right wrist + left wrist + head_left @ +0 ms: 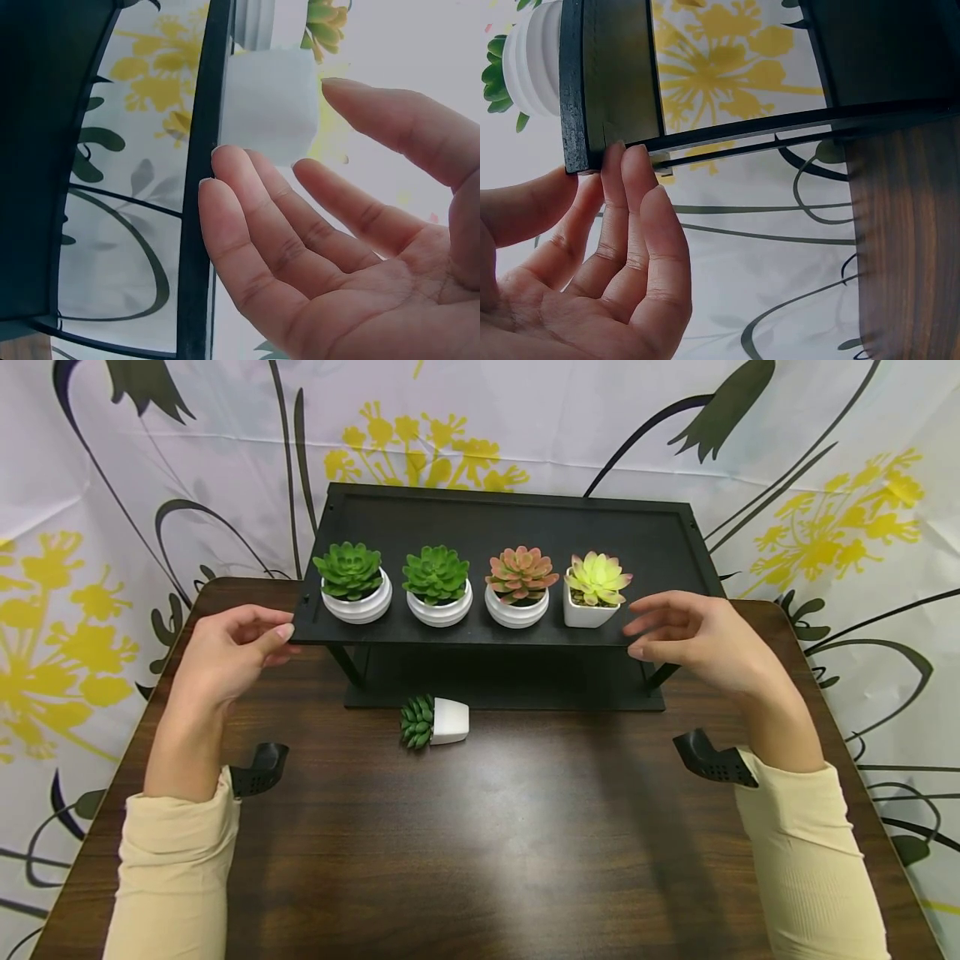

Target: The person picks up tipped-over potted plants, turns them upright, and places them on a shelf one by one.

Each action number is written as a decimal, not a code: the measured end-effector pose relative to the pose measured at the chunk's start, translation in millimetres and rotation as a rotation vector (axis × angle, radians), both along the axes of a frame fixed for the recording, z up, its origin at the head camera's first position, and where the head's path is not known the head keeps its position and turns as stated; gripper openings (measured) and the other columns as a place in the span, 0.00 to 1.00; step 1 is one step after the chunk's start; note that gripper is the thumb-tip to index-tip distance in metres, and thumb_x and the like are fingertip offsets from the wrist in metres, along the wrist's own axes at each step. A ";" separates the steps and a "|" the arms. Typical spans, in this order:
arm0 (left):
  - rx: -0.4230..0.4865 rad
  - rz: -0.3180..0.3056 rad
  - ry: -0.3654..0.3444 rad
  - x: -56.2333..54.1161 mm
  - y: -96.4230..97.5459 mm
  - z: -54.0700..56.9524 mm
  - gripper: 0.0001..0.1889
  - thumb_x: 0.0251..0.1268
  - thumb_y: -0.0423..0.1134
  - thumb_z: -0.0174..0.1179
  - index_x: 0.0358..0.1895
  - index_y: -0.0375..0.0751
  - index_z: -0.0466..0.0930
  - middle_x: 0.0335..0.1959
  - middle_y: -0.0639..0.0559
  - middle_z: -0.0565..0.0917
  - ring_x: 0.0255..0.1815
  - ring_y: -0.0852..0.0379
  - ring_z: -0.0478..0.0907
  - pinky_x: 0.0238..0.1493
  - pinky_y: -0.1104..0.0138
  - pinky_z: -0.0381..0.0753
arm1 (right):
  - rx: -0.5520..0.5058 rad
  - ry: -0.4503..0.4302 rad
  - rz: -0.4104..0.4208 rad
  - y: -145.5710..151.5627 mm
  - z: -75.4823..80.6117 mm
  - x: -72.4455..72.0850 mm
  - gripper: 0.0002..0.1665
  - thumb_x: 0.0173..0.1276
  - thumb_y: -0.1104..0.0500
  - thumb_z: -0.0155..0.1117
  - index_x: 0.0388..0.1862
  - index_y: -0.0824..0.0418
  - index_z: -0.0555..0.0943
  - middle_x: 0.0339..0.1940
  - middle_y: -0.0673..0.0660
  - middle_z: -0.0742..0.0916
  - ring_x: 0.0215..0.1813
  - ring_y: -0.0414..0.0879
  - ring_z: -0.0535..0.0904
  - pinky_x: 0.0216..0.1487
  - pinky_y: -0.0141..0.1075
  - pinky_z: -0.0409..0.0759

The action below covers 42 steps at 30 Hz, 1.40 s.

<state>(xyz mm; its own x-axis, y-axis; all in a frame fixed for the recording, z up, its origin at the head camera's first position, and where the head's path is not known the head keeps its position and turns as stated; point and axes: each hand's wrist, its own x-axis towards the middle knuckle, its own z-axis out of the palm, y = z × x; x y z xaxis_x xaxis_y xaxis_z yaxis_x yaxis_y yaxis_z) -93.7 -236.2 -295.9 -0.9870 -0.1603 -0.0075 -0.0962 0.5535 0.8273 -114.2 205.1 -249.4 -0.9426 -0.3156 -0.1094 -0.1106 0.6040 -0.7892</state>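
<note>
A black two-tier shelf (517,514) carries a row of succulents in white pots on its top board. My left hand (228,647) grips the left front corner of that board, thumb on the upper side and fingers (634,187) at the underside. Beside the yellow-green succulent (598,578) in its square pot (270,105) is my right hand (697,631), fingers apart and holding nothing. A red-tipped succulent (521,575) and two green succulents, one in the middle (437,575) and one at the left (349,572), stand further left.
A small potted succulent (450,722) lies on its side on the brown wooden table (450,835), before the shelf's lower board (510,681). Behind the table hangs a white cloth (562,418) with yellow and grey flowers. Each wrist wears a black camera mount (258,768).
</note>
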 end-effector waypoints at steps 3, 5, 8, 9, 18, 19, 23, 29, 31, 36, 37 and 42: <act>0.004 -0.002 0.003 0.0 -0.2 -0.1 0.12 0.65 0.30 0.53 0.47 0.25 0.75 0.21 0.66 0.77 0.22 0.75 0.76 0.29 0.78 0.78 | 0.000 0.014 0.006 -1.5 -2.6 4.0 0.24 0.57 0.61 0.68 0.53 0.62 0.75 0.41 0.55 0.84 0.39 0.41 0.80 0.36 0.29 0.77; 0.005 -0.004 0.004 0.0 -0.4 -0.2 0.12 0.65 0.30 0.53 0.47 0.25 0.74 0.21 0.66 0.77 0.22 0.75 0.76 0.29 0.78 0.78 | -0.008 0.017 0.012 -2.8 -4.6 6.6 0.23 0.57 0.61 0.68 0.52 0.63 0.75 0.40 0.54 0.84 0.39 0.41 0.80 0.37 0.29 0.77; 0.009 -0.005 0.006 -0.1 -0.4 -0.3 0.11 0.64 0.29 0.53 0.47 0.25 0.74 0.21 0.66 0.77 0.22 0.75 0.76 0.29 0.78 0.78 | -0.032 0.015 0.028 -5.7 -8.0 10.1 0.22 0.58 0.62 0.67 0.51 0.64 0.75 0.40 0.54 0.83 0.40 0.41 0.80 0.37 0.29 0.77; 0.011 -0.006 0.007 -0.1 -0.3 -0.3 0.11 0.64 0.29 0.53 0.47 0.25 0.74 0.21 0.66 0.77 0.22 0.75 0.76 0.29 0.78 0.78 | -0.043 0.014 0.037 -7.0 -9.2 11.2 0.22 0.58 0.63 0.67 0.51 0.64 0.75 0.40 0.54 0.83 0.40 0.42 0.80 0.38 0.30 0.78; 0.005 -0.004 0.007 0.6 -0.1 0.0 0.11 0.64 0.29 0.53 0.47 0.25 0.75 0.22 0.66 0.77 0.22 0.75 0.76 0.29 0.78 0.78 | -0.135 0.001 0.128 -21.3 -24.4 17.0 0.20 0.57 0.66 0.67 0.49 0.68 0.75 0.41 0.59 0.83 0.40 0.43 0.80 0.41 0.29 0.79; 0.003 -0.004 0.008 0.6 0.0 0.1 0.11 0.64 0.29 0.53 0.47 0.25 0.75 0.21 0.66 0.77 0.22 0.75 0.76 0.29 0.78 0.78 | -0.144 -0.002 0.132 -23.0 -26.9 17.2 0.20 0.57 0.66 0.67 0.49 0.68 0.75 0.41 0.60 0.83 0.40 0.44 0.80 0.40 0.30 0.79; 0.013 -0.006 0.008 0.2 0.4 0.5 0.12 0.64 0.30 0.53 0.47 0.25 0.75 0.21 0.67 0.77 0.22 0.75 0.76 0.28 0.79 0.77 | -0.159 -0.023 0.150 -30.5 -37.7 18.0 0.20 0.56 0.67 0.67 0.49 0.68 0.76 0.41 0.59 0.83 0.40 0.45 0.80 0.39 0.31 0.79; 0.032 -0.022 -0.010 -0.7 -1.0 0.3 0.14 0.65 0.31 0.52 0.49 0.23 0.73 0.20 0.69 0.75 0.22 0.76 0.75 0.28 0.80 0.77 | -0.196 -0.054 0.186 -46.0 -52.8 19.9 0.20 0.55 0.69 0.66 0.48 0.68 0.76 0.40 0.59 0.83 0.39 0.47 0.80 0.40 0.33 0.79; 0.029 -0.023 -0.009 -0.9 -1.2 0.1 0.14 0.65 0.30 0.52 0.50 0.23 0.73 0.20 0.70 0.75 0.22 0.76 0.75 0.28 0.80 0.77 | -0.212 -0.062 0.198 -51.6 -57.1 21.2 0.19 0.55 0.70 0.66 0.48 0.68 0.76 0.40 0.59 0.83 0.39 0.47 0.80 0.40 0.34 0.79; 0.036 -0.020 -0.004 -1.4 -1.2 -0.5 0.14 0.65 0.30 0.53 0.49 0.23 0.73 0.21 0.69 0.76 0.22 0.75 0.76 0.28 0.80 0.77 | -0.250 -0.071 0.236 -65.8 -66.3 24.0 0.19 0.55 0.71 0.65 0.47 0.69 0.76 0.39 0.59 0.82 0.38 0.48 0.80 0.41 0.36 0.79; 0.038 -0.020 -0.003 -1.5 -1.3 -0.6 0.14 0.65 0.30 0.53 0.49 0.23 0.73 0.21 0.69 0.76 0.22 0.74 0.76 0.28 0.80 0.77 | -0.259 -0.073 0.243 -68.7 -68.3 24.4 0.19 0.55 0.72 0.65 0.47 0.70 0.76 0.39 0.59 0.82 0.38 0.48 0.80 0.41 0.36 0.80; 0.022 -0.005 0.002 -0.9 -1.0 -0.8 0.13 0.65 0.30 0.53 0.48 0.25 0.74 0.22 0.67 0.77 0.23 0.74 0.76 0.28 0.79 0.77 | -0.273 -0.074 0.255 -82.8 -79.8 25.5 0.18 0.54 0.72 0.64 0.46 0.70 0.76 0.39 0.60 0.82 0.38 0.48 0.80 0.40 0.38 0.80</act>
